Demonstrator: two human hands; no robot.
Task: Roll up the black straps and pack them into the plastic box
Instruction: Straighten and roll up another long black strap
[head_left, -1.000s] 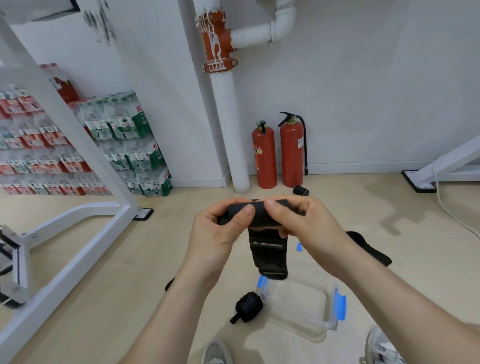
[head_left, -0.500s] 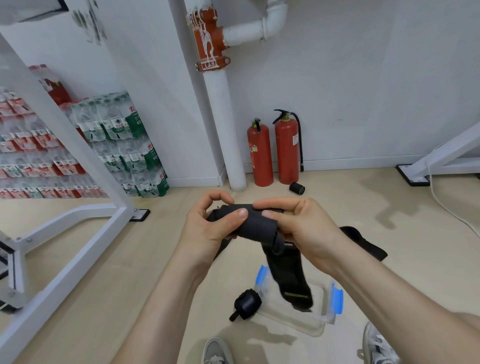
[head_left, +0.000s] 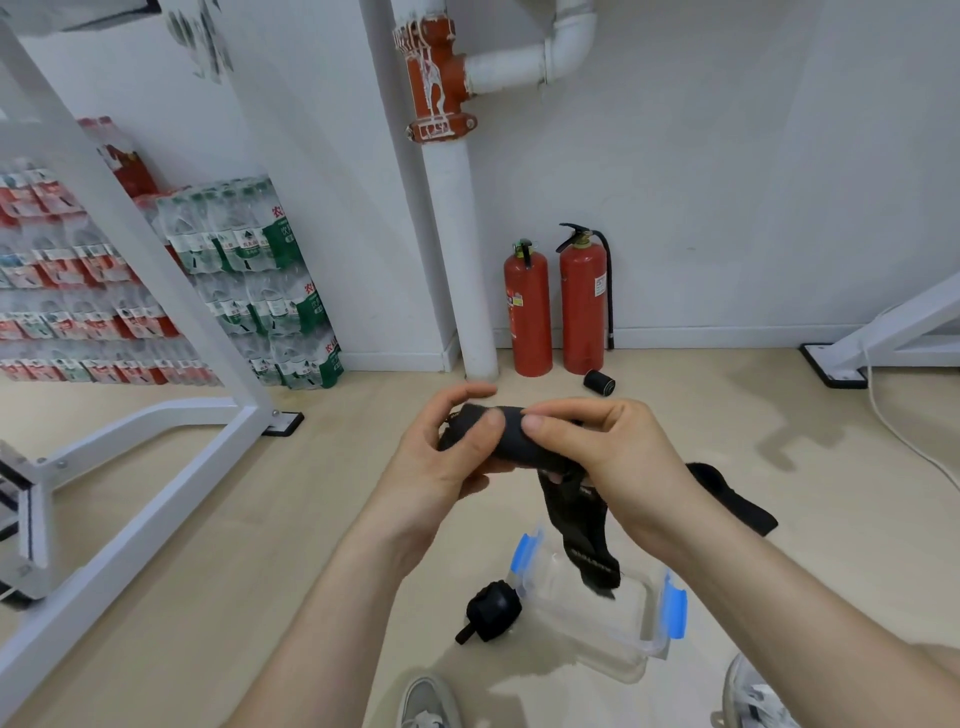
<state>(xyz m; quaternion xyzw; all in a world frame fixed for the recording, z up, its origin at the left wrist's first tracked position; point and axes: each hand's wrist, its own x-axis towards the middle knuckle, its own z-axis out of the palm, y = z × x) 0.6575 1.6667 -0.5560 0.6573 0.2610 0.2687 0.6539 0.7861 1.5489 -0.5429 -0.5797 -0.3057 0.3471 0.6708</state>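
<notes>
My left hand (head_left: 447, 457) and right hand (head_left: 597, 452) both grip the half-rolled black fabric strap (head_left: 511, 441), its tail dangling over the clear plastic box (head_left: 644, 608) on the floor. I should keep turns tight, edges aligned.

- Both arms reach out in front, bare, and meet in the middle.
- The left hand (head_left: 441, 457) curls its fingers (head_left: 488, 422) and pinches with the thumb.
- The right hand (head_left: 613, 457) pinches too, thumb touching the left thumb.
</notes>
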